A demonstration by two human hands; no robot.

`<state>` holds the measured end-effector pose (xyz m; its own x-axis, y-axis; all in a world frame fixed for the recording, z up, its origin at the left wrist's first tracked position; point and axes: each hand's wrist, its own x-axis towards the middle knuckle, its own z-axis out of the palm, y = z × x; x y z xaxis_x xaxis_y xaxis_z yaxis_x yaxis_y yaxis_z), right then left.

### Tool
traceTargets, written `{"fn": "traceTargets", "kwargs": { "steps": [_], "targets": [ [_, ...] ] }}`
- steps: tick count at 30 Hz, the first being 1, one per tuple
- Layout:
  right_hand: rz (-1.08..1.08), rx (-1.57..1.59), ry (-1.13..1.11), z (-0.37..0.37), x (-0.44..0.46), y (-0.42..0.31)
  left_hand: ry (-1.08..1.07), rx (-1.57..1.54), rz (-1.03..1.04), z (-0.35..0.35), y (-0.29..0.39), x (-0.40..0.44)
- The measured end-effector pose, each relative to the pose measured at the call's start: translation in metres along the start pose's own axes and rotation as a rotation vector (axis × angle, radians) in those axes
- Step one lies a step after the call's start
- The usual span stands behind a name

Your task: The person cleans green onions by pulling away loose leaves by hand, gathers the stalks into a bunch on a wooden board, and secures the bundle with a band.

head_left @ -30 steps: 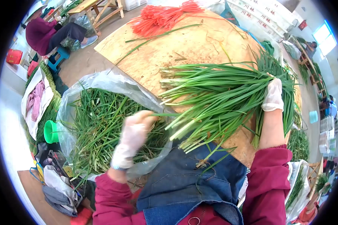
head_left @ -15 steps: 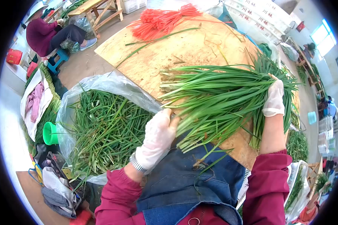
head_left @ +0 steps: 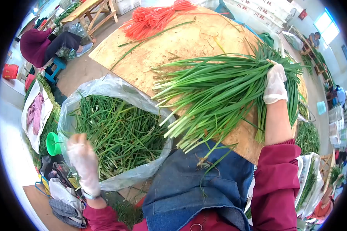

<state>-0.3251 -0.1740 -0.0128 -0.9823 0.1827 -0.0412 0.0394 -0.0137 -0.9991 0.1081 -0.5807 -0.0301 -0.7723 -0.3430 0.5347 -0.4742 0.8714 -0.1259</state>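
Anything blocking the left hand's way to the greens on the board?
The open plastic bag of loose leaves lies between the left hand and the greens, but it looks low enough to reach over. Nothing else visible blocks the way.

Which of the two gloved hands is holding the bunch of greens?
The right hand, at the leafy end of the bunch; the left hand is away from it, near the bag.

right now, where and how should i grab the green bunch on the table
Probably by the pale stem ends of the green bunch, coming from the person's left: the lower ends fan out past the edge of the table, exposed, while the right hand holds the leafy part.
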Motion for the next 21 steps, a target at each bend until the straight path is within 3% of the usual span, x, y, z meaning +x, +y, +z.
{"fn": "traceTargets", "kwargs": {
  "steps": [2,3,4,5,7,8,12,14,15,18,19,21],
  "targets": [
    [0.043,-0.205,0.025,0.006,-0.012,-0.016,-0.002,-0.524,0.157,-0.011,0.059,0.001],
    [0.106,-0.057,0.098,0.007,-0.001,-0.011,-0.053,-0.7,0.254,-0.021,0.091,0.005],
    [0.157,0.094,0.181,0.008,0.011,-0.007,-0.096,-0.748,0.336,-0.023,0.117,0.003],
    [0.158,0.046,0.232,0.008,0.01,-0.008,-0.103,-0.714,0.39,-0.027,0.144,0.005],
    [0.07,0.389,0.488,0.026,0.011,-0.002,-0.166,-0.643,0.433,-0.017,0.179,0.007],
    [-0.041,0.183,0.428,0.022,0.009,-0.002,-0.187,-0.513,0.435,-0.01,0.188,0.01],
    [-0.446,-0.628,0.152,-0.007,0.008,0.006,-0.044,-0.603,0.458,0.016,0.187,0.015],
    [-0.631,-1.029,-0.017,-0.015,0.007,0.011,-0.066,-0.761,0.298,0.007,0.179,0.016],
    [-0.694,-1.567,0.082,-0.004,0.0,0.007,-0.082,-0.848,0.231,0.003,0.178,0.017],
    [-0.468,-1.628,0.117,0.008,0.002,0.01,0.003,-1.136,0.006,0.007,0.175,0.018],
    [-0.617,-1.594,0.185,0.015,-0.023,0.0,0.014,-1.141,-0.034,0.006,0.173,0.019],
    [-0.35,-1.598,0.149,0.03,-0.018,-0.006,0.062,-1.077,-0.056,0.003,0.168,0.019]
  ]
}}
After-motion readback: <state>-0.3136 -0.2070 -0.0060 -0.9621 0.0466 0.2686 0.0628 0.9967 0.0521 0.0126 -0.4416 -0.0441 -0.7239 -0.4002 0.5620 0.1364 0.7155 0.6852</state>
